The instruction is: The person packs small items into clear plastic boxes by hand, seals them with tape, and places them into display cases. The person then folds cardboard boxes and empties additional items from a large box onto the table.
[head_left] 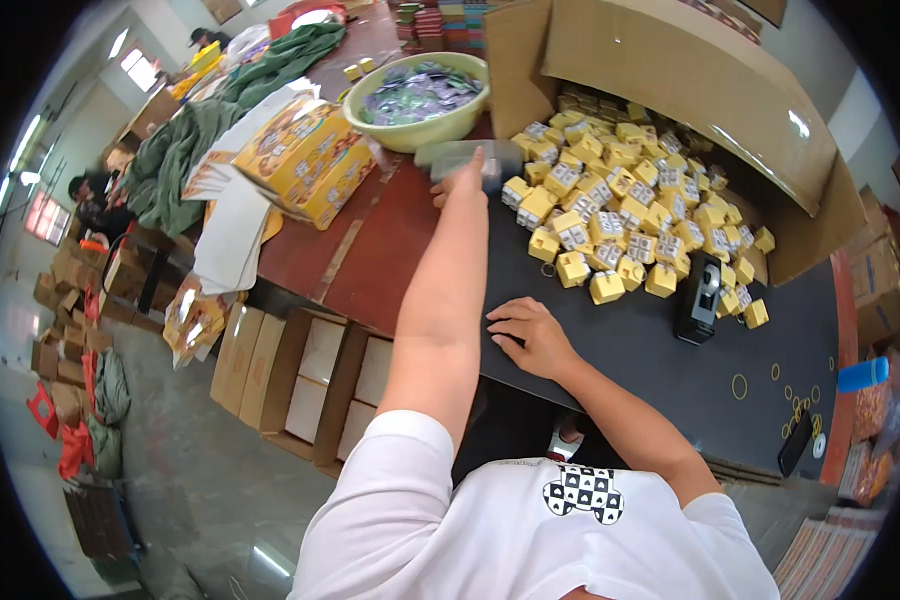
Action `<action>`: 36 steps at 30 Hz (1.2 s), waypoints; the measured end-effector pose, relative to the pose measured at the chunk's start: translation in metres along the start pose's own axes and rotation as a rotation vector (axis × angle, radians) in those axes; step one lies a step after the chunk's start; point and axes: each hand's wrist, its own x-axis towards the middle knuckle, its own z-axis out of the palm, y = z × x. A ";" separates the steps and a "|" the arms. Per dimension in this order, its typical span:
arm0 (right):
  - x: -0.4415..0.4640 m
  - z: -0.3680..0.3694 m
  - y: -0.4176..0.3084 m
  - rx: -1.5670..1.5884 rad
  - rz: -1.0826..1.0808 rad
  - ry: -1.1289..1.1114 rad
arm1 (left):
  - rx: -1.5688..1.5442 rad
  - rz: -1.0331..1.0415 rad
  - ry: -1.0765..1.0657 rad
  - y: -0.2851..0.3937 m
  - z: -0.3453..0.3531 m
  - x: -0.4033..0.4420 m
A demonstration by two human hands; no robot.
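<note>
My left hand is stretched far forward over the table, between the pale green basin and the yellow pile. Its fingers are closed on a blurred, see-through plastic item, whose kind I cannot make out. Small purple and green packets fill the basin. My right hand lies palm down on the black tabletop near its front edge, fingers apart and holding nothing. Beyond it, small yellow cube-shaped trinkets with white printed faces spill out of a large cardboard box.
A black tape dispenser stands right of the trinkets. Yellow rubber bands and a dark phone lie at the table's right. A printed yellow display box stands left. Open cartons sit below the table edge.
</note>
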 end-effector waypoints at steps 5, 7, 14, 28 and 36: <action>0.002 0.001 0.000 0.005 -0.017 0.012 | 0.035 -0.052 0.061 -0.003 -0.015 -0.012; 0.002 0.001 -0.001 0.001 -0.023 0.014 | -0.074 -0.049 0.117 -0.004 -0.016 -0.015; 0.007 0.003 -0.002 -0.012 -0.003 0.019 | -0.394 0.067 -0.020 -0.003 -0.001 0.003; 0.003 0.007 -0.006 -0.019 -0.092 0.044 | -0.021 0.992 0.255 -0.270 -0.256 -0.042; -0.007 0.010 0.004 -0.050 -0.087 0.037 | 0.216 0.932 0.694 -0.421 -0.424 -0.111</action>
